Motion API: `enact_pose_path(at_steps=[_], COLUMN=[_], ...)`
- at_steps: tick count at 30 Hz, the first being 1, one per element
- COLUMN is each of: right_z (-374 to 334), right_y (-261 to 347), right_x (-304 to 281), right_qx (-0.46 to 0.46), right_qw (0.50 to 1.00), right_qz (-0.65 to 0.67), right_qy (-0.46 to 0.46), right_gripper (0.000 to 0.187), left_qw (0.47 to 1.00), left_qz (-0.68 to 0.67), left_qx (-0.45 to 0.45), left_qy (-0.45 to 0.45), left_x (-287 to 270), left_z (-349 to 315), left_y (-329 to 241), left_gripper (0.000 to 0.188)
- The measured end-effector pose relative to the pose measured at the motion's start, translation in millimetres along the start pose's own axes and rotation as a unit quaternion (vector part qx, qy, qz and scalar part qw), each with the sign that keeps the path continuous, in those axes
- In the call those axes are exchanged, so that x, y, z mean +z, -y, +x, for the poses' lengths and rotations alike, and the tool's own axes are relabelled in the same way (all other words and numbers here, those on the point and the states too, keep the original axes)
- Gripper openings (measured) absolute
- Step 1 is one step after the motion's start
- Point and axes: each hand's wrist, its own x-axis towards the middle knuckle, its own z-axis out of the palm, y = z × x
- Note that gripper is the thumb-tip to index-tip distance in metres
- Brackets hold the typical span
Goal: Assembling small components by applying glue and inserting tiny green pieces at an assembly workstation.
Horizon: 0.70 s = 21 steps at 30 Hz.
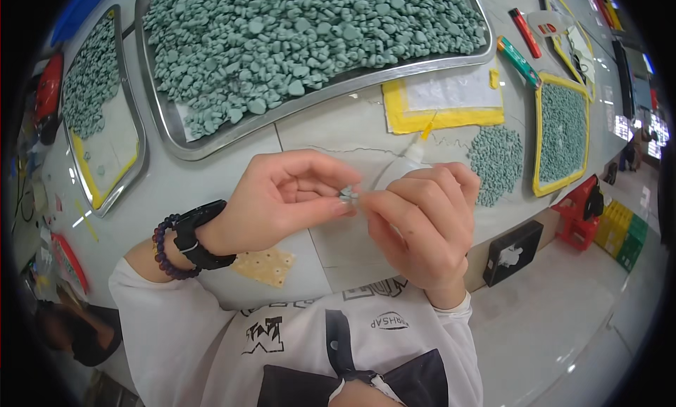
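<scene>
I have the left hand (271, 197) half curled, pinching green pieces (348, 193) at its fingertips. The right hand (431, 220), fingers bent, meets them there; whether it grips the bottle (414, 153) behind it, I can't tell. Beyond both sits the tray (169, 129).

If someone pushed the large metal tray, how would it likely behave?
The metal tray is probably stiff, judging by its smooth, shiny metal look. Heaped with green pieces, it would likely feel heavy. They seem loose, so a sharp shove might spill some.
</scene>
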Motion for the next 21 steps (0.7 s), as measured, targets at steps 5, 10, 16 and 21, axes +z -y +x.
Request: enact_pose_path(at_steps=[5,10,16,21], right_z=[1.3,3.8,6.2,6.0], right_y=[2.3,3.2,5.6,10.9], right_x=[3.3,5.0,6.3,7.5], right_qx=[0.018,0.019,0.023,0.013], right_qw=[0.999,0.999,0.999,0.998], right_qz=[-0.022,-0.019,-0.011,-0.049], right_qy=[0.025,0.022,0.028,0.037], right_gripper=[0.028,0.030,0.031,0.030], left_qw=[0.999,1.000,0.999,0.999], left_qz=[-0.034,-0.029,-0.037,-0.030], left_qx=[-0.010,0.007,0.015,-0.015], left_qy=[-0.008,0.008,0.003,-0.006], left_x=[-3.5,-6.2,-4.8,-3.9], left_z=[-1.7,-1.8,-0.7,-1.1], left_y=[-3.9,-3.1,-0.1,-4.4], left_gripper=[0.030,0.027,0.026,0.026])
